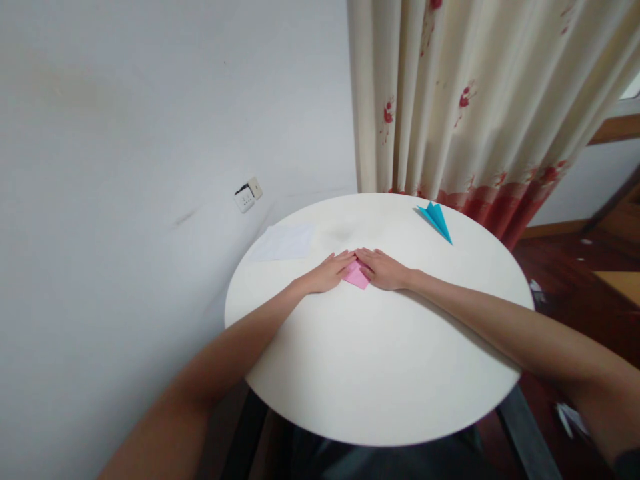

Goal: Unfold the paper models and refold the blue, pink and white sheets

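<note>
A small piece of folded pink paper lies on the round white table, partly covered by my fingers. My left hand rests flat on its left side, fingers stretched out. From the right, my right hand presses on the paper's other side, also with the fingers extended. The fingertips of both hands nearly meet at the paper's far end. How the paper is folded under the fingers is hidden.
Toward the table's back right lies a blue paper plane. White paper sheets lie at the back left, near the wall with its socket. A flowered curtain hangs behind the table.
</note>
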Motion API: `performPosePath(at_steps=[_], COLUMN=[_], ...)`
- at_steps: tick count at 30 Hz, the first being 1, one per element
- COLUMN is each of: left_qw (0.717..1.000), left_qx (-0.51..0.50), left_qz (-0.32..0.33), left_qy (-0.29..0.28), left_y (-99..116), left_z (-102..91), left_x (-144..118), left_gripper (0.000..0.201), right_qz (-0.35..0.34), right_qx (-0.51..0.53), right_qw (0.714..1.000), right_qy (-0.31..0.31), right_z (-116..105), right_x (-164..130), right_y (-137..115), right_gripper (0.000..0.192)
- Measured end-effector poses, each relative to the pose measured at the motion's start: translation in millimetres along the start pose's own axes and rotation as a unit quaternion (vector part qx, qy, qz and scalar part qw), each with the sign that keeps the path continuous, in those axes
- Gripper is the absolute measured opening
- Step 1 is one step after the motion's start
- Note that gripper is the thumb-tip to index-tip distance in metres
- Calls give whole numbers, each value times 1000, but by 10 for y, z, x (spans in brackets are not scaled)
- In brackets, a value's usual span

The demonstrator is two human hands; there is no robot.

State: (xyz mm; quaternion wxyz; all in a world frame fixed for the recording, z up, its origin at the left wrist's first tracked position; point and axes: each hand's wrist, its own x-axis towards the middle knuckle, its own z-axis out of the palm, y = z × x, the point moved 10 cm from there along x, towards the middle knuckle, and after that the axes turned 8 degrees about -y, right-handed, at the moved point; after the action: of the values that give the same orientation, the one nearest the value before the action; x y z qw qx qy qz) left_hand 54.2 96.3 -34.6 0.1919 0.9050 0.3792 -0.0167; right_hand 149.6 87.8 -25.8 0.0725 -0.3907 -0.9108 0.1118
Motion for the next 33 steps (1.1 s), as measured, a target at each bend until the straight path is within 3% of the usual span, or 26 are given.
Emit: performPosePath(at_steps=[8, 17, 26, 33], left_qw=[1000, 1000, 1000, 1000], left_qx=[1, -3, -9, -9], left_qz=[8, 4, 13, 10], left_qy=[-17, -1, 15, 11], left_y=[113, 30, -18, 9], left_z=[-33, -20, -13, -27], left_x=[-76, -22, -13, -25], left_gripper=[73, 61, 60, 60], right_qz=[10, 3, -23, -41], right_qx=[-7, -12, 17, 4], right_qw=[1000, 1000, 998, 997], right_qy=[-3, 11, 63, 64], right_z=[4, -33, -254, -202], right_x=[10, 9, -32, -27], right_y=[26, 17, -90, -73], right_gripper=[61, 57, 28, 31])
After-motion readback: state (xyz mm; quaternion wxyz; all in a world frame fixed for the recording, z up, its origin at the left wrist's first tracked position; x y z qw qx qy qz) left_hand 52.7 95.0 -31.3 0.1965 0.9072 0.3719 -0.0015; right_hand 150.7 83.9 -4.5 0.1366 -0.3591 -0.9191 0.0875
